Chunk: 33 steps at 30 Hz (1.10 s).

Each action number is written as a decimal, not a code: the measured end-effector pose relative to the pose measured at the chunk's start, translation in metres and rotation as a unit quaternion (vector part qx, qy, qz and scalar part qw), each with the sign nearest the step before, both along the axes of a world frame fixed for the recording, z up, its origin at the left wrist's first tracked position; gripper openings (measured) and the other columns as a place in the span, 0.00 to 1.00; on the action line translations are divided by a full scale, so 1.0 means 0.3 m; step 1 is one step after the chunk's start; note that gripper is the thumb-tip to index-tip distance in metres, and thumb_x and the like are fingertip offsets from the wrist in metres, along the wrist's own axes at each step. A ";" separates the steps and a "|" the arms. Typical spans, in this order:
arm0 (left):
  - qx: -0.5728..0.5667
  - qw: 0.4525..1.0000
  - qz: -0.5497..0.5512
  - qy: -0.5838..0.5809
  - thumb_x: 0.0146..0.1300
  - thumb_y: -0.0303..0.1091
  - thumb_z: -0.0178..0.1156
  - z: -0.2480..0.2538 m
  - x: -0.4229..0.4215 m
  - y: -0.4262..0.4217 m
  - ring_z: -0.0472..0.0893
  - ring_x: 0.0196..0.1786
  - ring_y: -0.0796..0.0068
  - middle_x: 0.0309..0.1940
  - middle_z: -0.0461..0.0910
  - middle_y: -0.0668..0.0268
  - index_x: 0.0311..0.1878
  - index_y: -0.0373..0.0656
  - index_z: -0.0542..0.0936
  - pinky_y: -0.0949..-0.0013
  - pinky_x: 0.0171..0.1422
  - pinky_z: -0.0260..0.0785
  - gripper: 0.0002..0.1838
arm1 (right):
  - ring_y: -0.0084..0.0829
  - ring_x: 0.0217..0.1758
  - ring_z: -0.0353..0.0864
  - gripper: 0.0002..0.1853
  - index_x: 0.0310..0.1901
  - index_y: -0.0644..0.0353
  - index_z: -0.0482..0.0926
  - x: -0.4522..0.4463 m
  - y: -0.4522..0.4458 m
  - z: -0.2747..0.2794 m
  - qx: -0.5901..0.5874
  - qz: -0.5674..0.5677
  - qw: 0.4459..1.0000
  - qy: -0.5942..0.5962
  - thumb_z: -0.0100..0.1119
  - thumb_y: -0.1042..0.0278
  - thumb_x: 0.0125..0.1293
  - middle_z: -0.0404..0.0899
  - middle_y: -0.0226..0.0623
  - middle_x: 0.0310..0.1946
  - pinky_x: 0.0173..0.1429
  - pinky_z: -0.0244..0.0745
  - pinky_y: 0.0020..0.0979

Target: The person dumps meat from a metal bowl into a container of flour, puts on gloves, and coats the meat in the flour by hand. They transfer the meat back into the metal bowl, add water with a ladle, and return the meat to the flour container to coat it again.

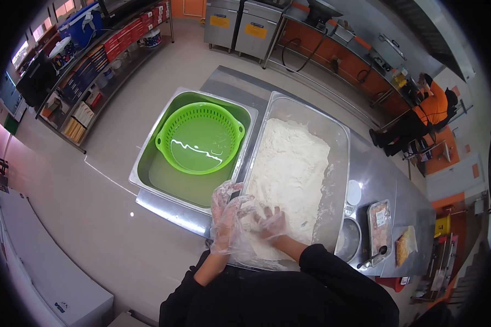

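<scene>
A deep steel tray [339, 131] holds a wide bed of white flour [292, 163]. My right hand [271, 222], in a clear plastic glove, rests on the flour near the tray's front left with its fingers spread. Over the rim between the two trays is my left hand [226, 218], also gloved, its fingers apart; a small dark patch shows between them, too unclear to name. On the left, a second steel tray [142, 163] contains cloudy liquid, and a green perforated basket [202, 136] sits in it, with liquid inside.
Right of the flour stand a round metal bowl [349, 240], a small scale [352, 195], a tray of pale pieces [380, 223] with a dark spoon, and a browned item [403, 248] on paper. A person in orange [433, 111] is at the far right counter. Shelves [101, 82] line the left.
</scene>
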<state>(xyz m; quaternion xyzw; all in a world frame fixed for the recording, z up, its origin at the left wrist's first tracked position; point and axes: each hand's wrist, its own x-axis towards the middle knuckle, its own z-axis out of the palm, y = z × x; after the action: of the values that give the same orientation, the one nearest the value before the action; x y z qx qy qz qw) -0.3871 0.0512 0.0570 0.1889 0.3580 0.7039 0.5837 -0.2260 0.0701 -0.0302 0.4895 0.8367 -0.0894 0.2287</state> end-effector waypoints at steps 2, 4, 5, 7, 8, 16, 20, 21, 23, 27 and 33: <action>-0.003 1.000 0.004 -0.007 0.60 0.25 0.50 0.004 -0.001 -0.005 0.77 0.49 0.64 0.53 0.68 0.57 0.61 0.42 0.61 0.67 0.45 0.77 0.24 | 0.49 0.58 0.67 0.32 0.60 0.44 0.65 -0.025 0.030 0.016 -0.034 -0.064 0.997 0.016 0.44 0.36 0.58 0.62 0.42 0.61 0.56 0.65 0.51; 0.009 1.000 0.000 -0.010 0.60 0.25 0.50 -0.001 0.006 -0.006 0.77 0.48 0.64 0.53 0.68 0.57 0.61 0.42 0.61 0.67 0.45 0.76 0.24 | 0.47 0.53 0.73 0.32 0.58 0.50 0.67 -0.065 0.120 0.071 -0.078 -0.164 0.982 0.053 0.44 0.37 0.59 0.66 0.46 0.59 0.54 0.68 0.47; 0.018 1.000 -0.001 -0.007 0.60 0.25 0.50 -0.012 0.006 -0.009 0.77 0.48 0.64 0.52 0.68 0.57 0.61 0.42 0.61 0.67 0.45 0.76 0.24 | 0.47 0.52 0.74 0.33 0.58 0.53 0.67 -0.049 0.164 0.025 -0.081 -0.196 0.974 0.084 0.45 0.37 0.58 0.67 0.47 0.57 0.55 0.68 0.44; 0.031 1.000 -0.001 0.000 0.61 0.25 0.49 -0.019 0.003 -0.008 0.77 0.48 0.64 0.52 0.68 0.57 0.61 0.42 0.61 0.67 0.45 0.76 0.24 | 0.48 0.50 0.76 0.36 0.56 0.60 0.67 0.006 0.270 -0.108 -0.080 -0.250 0.953 0.152 0.46 0.36 0.58 0.71 0.50 0.54 0.56 0.68 0.40; 0.032 0.999 0.000 0.002 0.61 0.25 0.49 -0.018 0.005 -0.009 0.77 0.48 0.64 0.52 0.68 0.57 0.61 0.42 0.61 0.67 0.45 0.76 0.23 | 0.48 0.51 0.75 0.36 0.56 0.62 0.68 0.028 0.277 -0.079 -0.087 -0.238 0.953 0.165 0.48 0.36 0.57 0.71 0.51 0.54 0.57 0.67 0.40; 0.025 1.000 0.002 -0.014 0.61 0.26 0.50 -0.014 0.002 -0.009 0.78 0.47 0.63 0.51 0.68 0.57 0.61 0.42 0.61 0.66 0.45 0.77 0.23 | 0.41 0.49 0.72 0.26 0.50 0.64 0.73 0.393 0.104 -0.026 -0.115 -0.180 0.939 0.268 0.56 0.50 0.58 0.75 0.50 0.46 0.55 0.67 0.33; 0.024 0.999 0.007 -0.022 0.60 0.26 0.50 -0.012 0.010 0.004 0.77 0.47 0.63 0.51 0.68 0.57 0.60 0.42 0.62 0.66 0.44 0.77 0.23 | 0.35 0.43 0.73 0.17 0.45 0.62 0.77 0.332 -0.004 -0.152 -0.276 -0.372 0.839 0.284 0.56 0.58 0.61 0.77 0.42 0.41 0.50 0.67 0.33; 0.017 1.000 0.005 -0.019 0.60 0.26 0.50 -0.009 0.007 -0.004 0.77 0.47 0.63 0.50 0.69 0.57 0.60 0.42 0.62 0.67 0.44 0.77 0.23 | 0.36 0.44 0.73 0.18 0.46 0.62 0.76 0.275 -0.015 -0.085 -0.282 -0.417 0.800 0.327 0.55 0.57 0.61 0.77 0.43 0.42 0.50 0.68 0.33; 0.005 1.000 0.010 -0.011 0.60 0.26 0.50 0.001 0.007 -0.005 0.78 0.46 0.63 0.50 0.69 0.57 0.60 0.43 0.62 0.67 0.43 0.77 0.23 | 0.38 0.44 0.74 0.20 0.50 0.62 0.74 0.174 0.002 0.111 -0.284 -0.502 0.706 0.411 0.53 0.56 0.62 0.76 0.45 0.43 0.50 0.68 0.34; -0.005 1.000 0.010 -0.001 0.60 0.25 0.49 -0.001 0.010 0.004 0.79 0.45 0.63 0.50 0.69 0.56 0.60 0.42 0.63 0.68 0.41 0.78 0.23 | 0.37 0.47 0.74 0.32 0.61 0.64 0.61 0.159 0.099 -0.045 0.136 -0.178 0.913 0.340 0.52 0.52 0.61 0.73 0.46 0.47 0.49 0.69 0.37; 0.010 1.000 0.017 -0.022 0.60 0.23 0.49 -0.015 0.008 0.007 0.79 0.44 0.62 0.50 0.69 0.55 0.60 0.41 0.61 0.68 0.41 0.78 0.24 | 0.53 0.71 0.46 0.46 0.69 0.47 0.50 -0.068 -0.029 0.110 0.005 0.033 0.999 0.029 0.49 0.31 0.53 0.47 0.48 0.69 0.66 0.48 0.57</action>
<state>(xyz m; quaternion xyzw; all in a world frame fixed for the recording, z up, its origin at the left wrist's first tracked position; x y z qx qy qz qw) -0.3846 0.0533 0.0526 0.1726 0.3411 0.7212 0.5776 -0.2463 0.0615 0.0028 0.4604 0.8589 -0.0915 0.2048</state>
